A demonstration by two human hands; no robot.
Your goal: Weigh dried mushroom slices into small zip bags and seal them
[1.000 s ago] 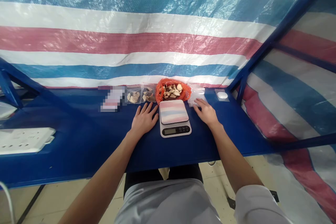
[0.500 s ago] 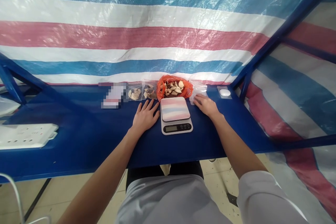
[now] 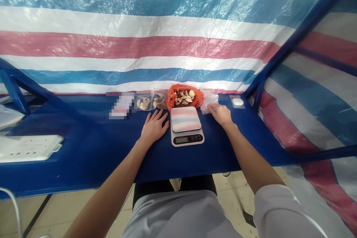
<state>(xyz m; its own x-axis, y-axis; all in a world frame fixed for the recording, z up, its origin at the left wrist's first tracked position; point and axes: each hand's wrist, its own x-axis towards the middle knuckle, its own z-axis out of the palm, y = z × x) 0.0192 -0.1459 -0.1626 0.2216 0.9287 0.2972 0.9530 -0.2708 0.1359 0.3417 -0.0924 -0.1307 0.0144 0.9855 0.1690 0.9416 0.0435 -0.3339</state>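
Note:
My left hand (image 3: 155, 127) lies flat on the blue table, fingers spread, just left of a white kitchen scale (image 3: 187, 139). Pinched at its right edge, a clear plastic bag (image 3: 205, 107) is between the fingertips of my right hand (image 3: 221, 114). Behind the scale sits an orange plastic bag (image 3: 170, 101), its mouth spread around dried brownish-cream pieces (image 3: 184, 97). Two small clear bags with similar pieces, a left bag (image 3: 143, 103) and a right bag (image 3: 159, 101), lie beyond my left fingertips. The scale's plate bears nothing; its display is unreadable.
At the far right lies a small clear bag (image 3: 237, 102) with a white round item in it. A blurred-out item (image 3: 121, 106) is left of the bags. A white power strip (image 3: 30, 148) lies at the left. Blue metal posts (image 3: 260, 85) and striped sheeting enclose the table.
My right hand's fingers have drawn together at the edge of the clear plastic bag, where they were stretched over it before. My left hand stays flat. The view has tilted up slightly.

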